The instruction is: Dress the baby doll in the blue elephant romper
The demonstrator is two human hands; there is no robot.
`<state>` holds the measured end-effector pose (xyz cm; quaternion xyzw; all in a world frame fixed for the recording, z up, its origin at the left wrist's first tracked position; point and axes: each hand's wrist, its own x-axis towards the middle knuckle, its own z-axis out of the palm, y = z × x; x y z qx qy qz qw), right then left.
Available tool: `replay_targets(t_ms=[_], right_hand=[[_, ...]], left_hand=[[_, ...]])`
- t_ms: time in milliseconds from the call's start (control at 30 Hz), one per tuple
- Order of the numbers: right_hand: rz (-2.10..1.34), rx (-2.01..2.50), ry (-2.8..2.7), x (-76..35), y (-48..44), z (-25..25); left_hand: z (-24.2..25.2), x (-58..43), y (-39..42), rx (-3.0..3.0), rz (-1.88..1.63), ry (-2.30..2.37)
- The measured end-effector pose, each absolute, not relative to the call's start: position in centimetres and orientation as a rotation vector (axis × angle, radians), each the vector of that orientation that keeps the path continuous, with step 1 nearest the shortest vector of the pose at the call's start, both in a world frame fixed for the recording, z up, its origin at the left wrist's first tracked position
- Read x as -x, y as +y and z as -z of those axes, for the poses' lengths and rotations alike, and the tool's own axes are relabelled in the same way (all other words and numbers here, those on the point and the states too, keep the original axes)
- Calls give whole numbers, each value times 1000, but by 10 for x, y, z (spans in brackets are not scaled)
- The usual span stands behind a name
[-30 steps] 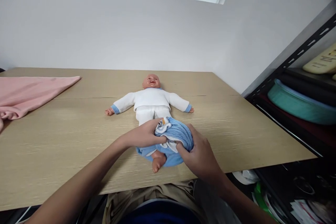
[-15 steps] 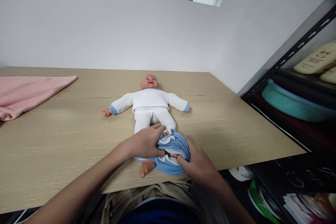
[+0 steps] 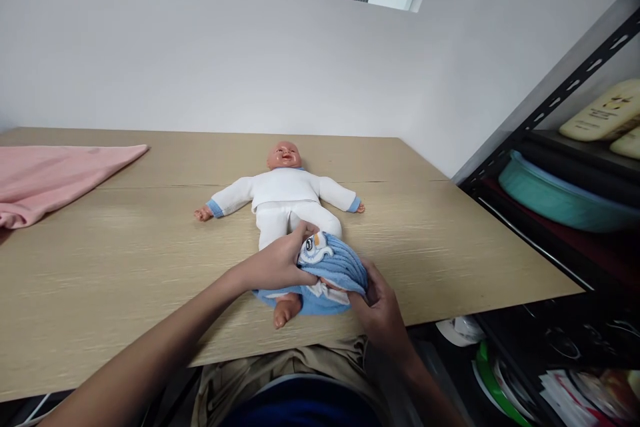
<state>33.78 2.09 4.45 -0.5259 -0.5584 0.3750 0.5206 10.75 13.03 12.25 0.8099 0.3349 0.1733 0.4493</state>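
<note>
A baby doll in a white top and white leggings lies on its back, head away from me, arms spread. A blue garment with a white and orange animal patch is bunched around its leg on my right. My left hand grips the garment's edge near the patch, thumb below and fingers above. My right hand pinches the opposite side of the fabric. Between the hands, part of the doll's foot shows at the garment's opening. The other bare foot sticks out on the left, over the blue cloth.
A pink cloth lies at the left of the wooden table. White walls border the table behind and to the right. On the right, a black shelf holds a teal basin and yellow bottles.
Both hands have shifted slightly away from me with the garment, toward the doll's body. The doll's leg on my right is more bent and raised, and the animal patch shows more fully.
</note>
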Motion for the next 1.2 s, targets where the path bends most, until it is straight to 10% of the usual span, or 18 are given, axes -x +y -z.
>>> replay_targets(t_ms=[400,800,1200], right_hand=[[-1236,1119,-1186,-334,51,-46],[-620,1193,-1605,-344,49,-57],[-1302,1164,-1884,-383,107,-104]], left_hand=[[-118,-99,148,-1744,-481,674],[-115,-94,155,-1840,-482,555],[-118,-95,160,-1797,-418,504]])
